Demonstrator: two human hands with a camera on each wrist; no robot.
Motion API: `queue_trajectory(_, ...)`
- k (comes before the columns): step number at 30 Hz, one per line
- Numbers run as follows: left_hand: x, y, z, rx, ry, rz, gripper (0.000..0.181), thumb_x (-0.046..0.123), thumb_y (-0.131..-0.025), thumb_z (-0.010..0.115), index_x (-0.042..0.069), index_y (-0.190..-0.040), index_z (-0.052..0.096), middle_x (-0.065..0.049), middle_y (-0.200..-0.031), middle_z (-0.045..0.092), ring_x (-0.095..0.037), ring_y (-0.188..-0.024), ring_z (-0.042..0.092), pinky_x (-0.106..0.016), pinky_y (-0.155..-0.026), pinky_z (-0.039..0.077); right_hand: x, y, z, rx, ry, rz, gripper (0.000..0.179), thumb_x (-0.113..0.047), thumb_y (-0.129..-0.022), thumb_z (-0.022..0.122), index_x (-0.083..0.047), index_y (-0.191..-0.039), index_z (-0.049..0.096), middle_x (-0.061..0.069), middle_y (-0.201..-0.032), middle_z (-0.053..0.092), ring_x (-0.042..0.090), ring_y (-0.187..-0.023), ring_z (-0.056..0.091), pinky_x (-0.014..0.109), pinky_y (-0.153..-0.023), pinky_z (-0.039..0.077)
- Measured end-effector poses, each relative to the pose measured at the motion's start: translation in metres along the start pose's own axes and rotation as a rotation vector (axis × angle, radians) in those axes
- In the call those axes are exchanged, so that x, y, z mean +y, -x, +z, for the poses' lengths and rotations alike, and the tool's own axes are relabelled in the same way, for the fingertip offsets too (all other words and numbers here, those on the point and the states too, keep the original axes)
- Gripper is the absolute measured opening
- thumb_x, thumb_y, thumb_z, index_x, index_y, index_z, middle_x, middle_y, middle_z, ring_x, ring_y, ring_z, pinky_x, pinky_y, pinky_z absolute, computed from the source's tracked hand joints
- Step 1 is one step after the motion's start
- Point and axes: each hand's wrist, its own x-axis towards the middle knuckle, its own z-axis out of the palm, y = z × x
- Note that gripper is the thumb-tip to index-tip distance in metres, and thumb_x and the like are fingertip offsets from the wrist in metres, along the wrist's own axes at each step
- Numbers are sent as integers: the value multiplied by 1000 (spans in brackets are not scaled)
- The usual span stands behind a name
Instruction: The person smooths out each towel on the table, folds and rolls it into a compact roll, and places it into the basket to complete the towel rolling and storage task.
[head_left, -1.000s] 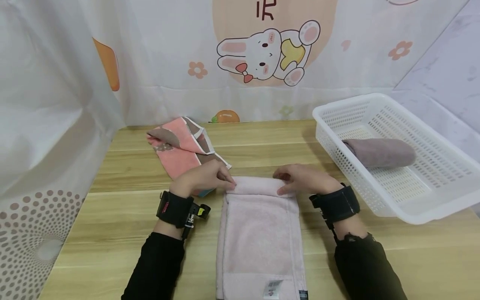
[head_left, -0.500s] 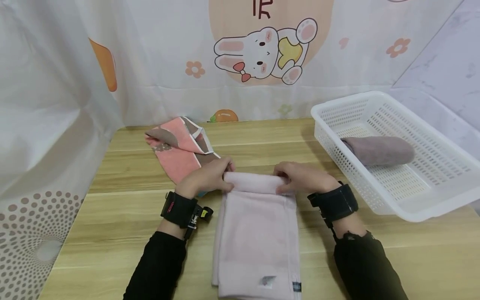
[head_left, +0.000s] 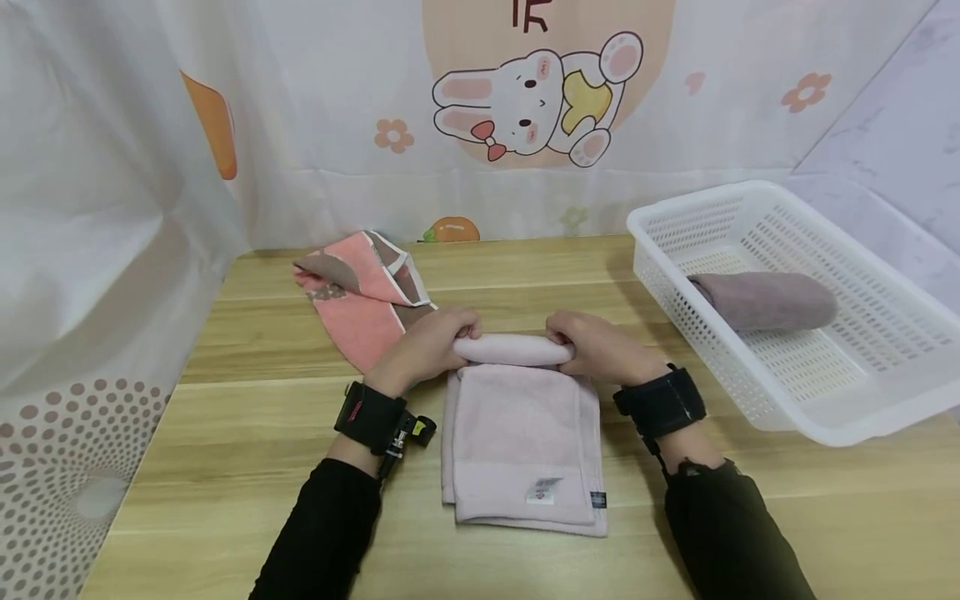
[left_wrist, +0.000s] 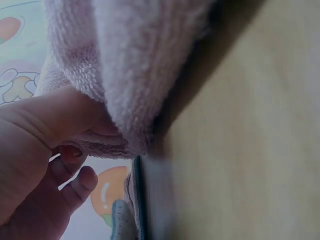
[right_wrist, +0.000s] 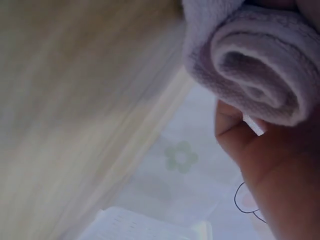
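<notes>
A pale pink towel (head_left: 525, 425) lies folded lengthwise on the table, its far end rolled into a thick tube. My left hand (head_left: 431, 346) grips the left end of that roll, thumb on the near side and fingers over the far side. At the roll's right end, my right hand (head_left: 603, 348) holds it the same way. The right wrist view shows the spiral end of the rolled towel (right_wrist: 260, 75) against the hand. In the left wrist view the thumb presses into the towel's folds (left_wrist: 135, 60). A label and a dark tag show near the towel's lower edge.
A crumpled coral and brown cloth (head_left: 360, 292) lies behind my left hand. On the right stands a white perforated basket (head_left: 705, 350) with a rolled mauve towel (head_left: 772, 302) inside. A printed curtain (head_left: 322, 100) hangs along the table's back edge.
Both hands have rolled the pink towel's far end into a thicker tube, their fingers now wrapped over it. The flat part has become shorter, its lower edge shifting away from me.
</notes>
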Motion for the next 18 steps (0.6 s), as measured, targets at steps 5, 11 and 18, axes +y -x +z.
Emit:
queue_trajectory(5, 1, 1, -2, 9, -22, 39, 27, -4, -75, 69, 17, -82, 53, 3, -80, 43, -14, -78, 46, -27, -69, 38, -4, 0, -2, 22, 22, -23, 43, 5, -68, 80, -14, -77, 43, -2, -75, 41, 15, -72, 44, 31, -65, 37)
queue_trajectory(11, 8, 5, -9, -21, -108, 11, 27, -9, -76, 66, 16, -84, 58, 2, -85, 52, -16, -79, 50, -28, -71, 42, -10, 0, -3, 46, 144, 3, 39, 0, -67, 82, -14, -76, 47, -3, -74, 46, 15, -67, 46, 31, -63, 38)
queue_trajectory(18, 22, 14, -30, -150, -89, -51, 33, -3, -79, 71, 15, -106, 75, 1, -100, 65, -14, -84, 56, -27, -76, 47, -12, 8, -7, 38, 181, 24, 32, -1, -66, 80, -14, -77, 52, -2, -75, 49, 15, -67, 46, 31, -63, 39)
